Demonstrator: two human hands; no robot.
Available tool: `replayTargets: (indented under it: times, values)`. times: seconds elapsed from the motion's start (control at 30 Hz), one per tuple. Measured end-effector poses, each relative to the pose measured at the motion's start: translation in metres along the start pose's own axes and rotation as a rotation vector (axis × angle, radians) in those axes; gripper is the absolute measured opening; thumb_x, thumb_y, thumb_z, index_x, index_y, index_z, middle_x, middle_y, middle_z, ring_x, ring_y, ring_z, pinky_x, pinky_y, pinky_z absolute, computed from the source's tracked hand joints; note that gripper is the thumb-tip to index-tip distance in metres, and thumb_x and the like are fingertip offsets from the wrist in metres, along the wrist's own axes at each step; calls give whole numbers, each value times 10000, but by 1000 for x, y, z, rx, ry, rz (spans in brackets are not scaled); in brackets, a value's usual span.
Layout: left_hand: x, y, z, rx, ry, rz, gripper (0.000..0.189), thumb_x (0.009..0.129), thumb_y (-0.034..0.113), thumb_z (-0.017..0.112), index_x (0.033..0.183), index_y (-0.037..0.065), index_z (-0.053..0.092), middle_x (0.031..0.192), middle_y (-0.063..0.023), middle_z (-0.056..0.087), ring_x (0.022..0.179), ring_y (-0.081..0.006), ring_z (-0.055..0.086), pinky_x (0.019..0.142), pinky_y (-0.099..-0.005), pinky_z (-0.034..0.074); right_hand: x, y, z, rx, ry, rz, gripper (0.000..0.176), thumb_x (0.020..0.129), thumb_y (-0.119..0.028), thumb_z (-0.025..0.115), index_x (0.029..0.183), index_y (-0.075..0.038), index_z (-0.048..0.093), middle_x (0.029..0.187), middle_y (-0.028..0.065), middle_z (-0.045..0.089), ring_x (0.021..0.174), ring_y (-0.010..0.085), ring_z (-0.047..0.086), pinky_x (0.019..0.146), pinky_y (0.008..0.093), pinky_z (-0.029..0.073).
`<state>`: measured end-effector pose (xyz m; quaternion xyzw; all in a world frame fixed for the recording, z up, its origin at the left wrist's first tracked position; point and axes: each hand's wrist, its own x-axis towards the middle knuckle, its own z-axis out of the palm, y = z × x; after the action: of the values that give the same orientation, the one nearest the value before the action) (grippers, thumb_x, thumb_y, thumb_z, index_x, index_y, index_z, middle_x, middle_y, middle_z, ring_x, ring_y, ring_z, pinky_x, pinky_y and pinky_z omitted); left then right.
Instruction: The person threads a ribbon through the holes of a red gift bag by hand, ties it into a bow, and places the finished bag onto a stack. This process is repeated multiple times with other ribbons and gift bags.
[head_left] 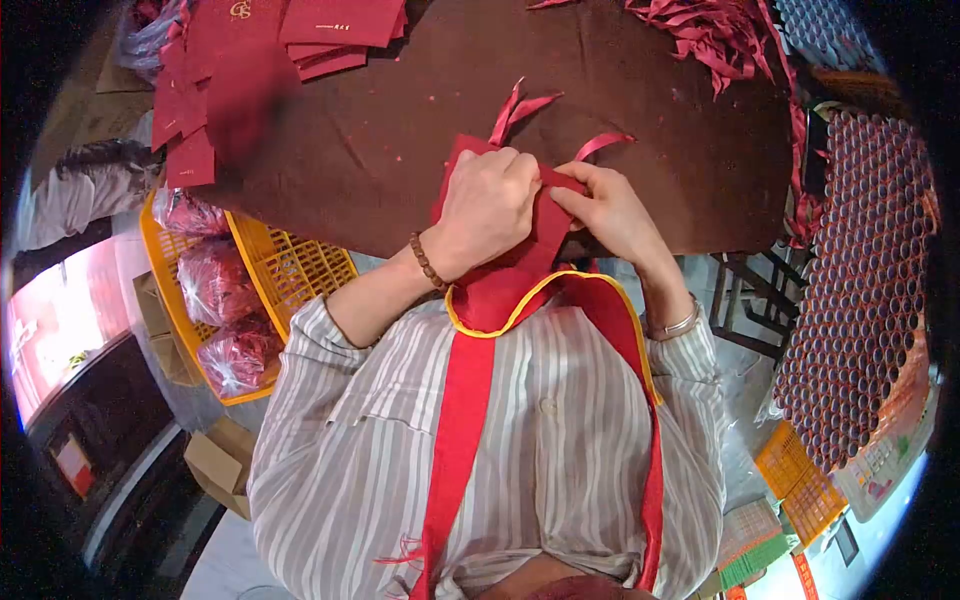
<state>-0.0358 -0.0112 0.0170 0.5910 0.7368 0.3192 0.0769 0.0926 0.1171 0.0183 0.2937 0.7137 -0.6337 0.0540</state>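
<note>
Near the table's front edge, a dark red card or small paper bag (pixel 548 232) is held between my two hands. My left hand (pixel 490 208), with a beaded bracelet at the wrist, is closed in a fist over its left part. Thumb and fingers of my right hand (pixel 606 208) are pinched at its upper right edge, where a red ribbon (pixel 604 141) curls out. Another pair of ribbon ends (pixel 518 112) sticks up beyond my left hand. What lies under my left fingers is hidden. A red apron (pixel 490 300) with yellow trim hangs just below the hands.
Several red cards (pixel 340 22) are piled at the table's far left, and a heap of red ribbons (pixel 710 40) lies far right. A yellow crate (pixel 290 265) with bagged red items stands at left. Rows of small round-topped items (pixel 860 270) are at right.
</note>
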Motion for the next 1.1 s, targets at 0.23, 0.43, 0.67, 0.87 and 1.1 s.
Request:
replayTargets:
  times: [0.23, 0.43, 0.67, 0.87, 1.1]
  values:
    - [0, 10, 5, 170, 54, 67, 70, 734, 50, 576, 779, 67, 524, 709, -88, 501, 669, -259, 525, 602, -360, 370, -8, -13, 3, -219, 102, -85, 228, 852, -148, 569, 1010, 16, 590, 739, 31, 604, 639, 61, 520, 564, 230, 434]
    - [-9, 0, 23, 163, 232, 123, 125, 749, 121, 577, 832, 59, 506, 878, -90, 522, 768, -229, 500, 630, -354, 334, -9, -7, 3, -183, 82, -83, 224, 853, -150, 567, 1009, 10, 590, 765, 28, 610, 648, 62, 529, 579, 229, 442]
    - [-14, 4, 23, 181, 160, 80, 152, 762, 158, 597, 855, 67, 518, 897, -76, 531, 778, -221, 501, 645, -357, 327, -16, -14, 2, 61, 4, 53, 219, 867, -159, 559, 1015, 0, 593, 825, 4, 608, 696, 56, 542, 619, 205, 448]
    - [-14, 8, 19, 200, 145, 20, 151, 746, 143, 617, 834, 74, 515, 877, -60, 534, 780, -221, 509, 657, -356, 336, -14, -5, 3, 113, -39, 76, 229, 873, -170, 567, 1000, 19, 588, 821, 4, 608, 707, 55, 552, 618, 205, 451]
    - [-14, 8, 15, 191, 186, 141, 143, 709, 145, 565, 831, 80, 533, 921, -70, 539, 772, -204, 502, 666, -352, 327, -22, -12, 6, -22, 45, 44, 221, 861, -157, 592, 982, 27, 606, 769, 11, 619, 676, 47, 543, 593, 214, 451]
